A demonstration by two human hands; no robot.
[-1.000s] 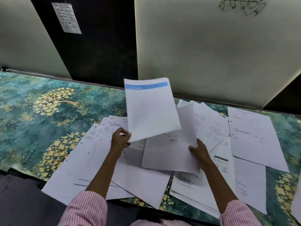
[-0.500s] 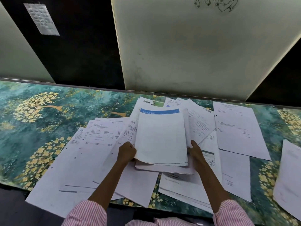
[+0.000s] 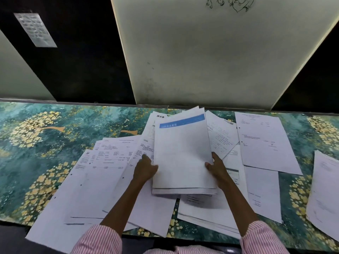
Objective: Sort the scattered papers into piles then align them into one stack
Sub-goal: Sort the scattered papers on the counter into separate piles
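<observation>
left hand: gripping stack's left edge;
right hand: gripping right edge;
stack: blue-banded sheet on top, mid-tabletop;
papers: scattered around;
tabletop: floral teal

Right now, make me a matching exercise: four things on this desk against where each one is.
Things:
1. blue-banded sheet
2. left hand
3. right hand
4. sheet with punched holes

Places:
A. lying flat, right of the held bundle
B. gripping the bundle's right edge
C. top of the held bundle
D. gripping the bundle's left edge

Pairs: 1-C, 2-D, 3-B, 4-A
</observation>
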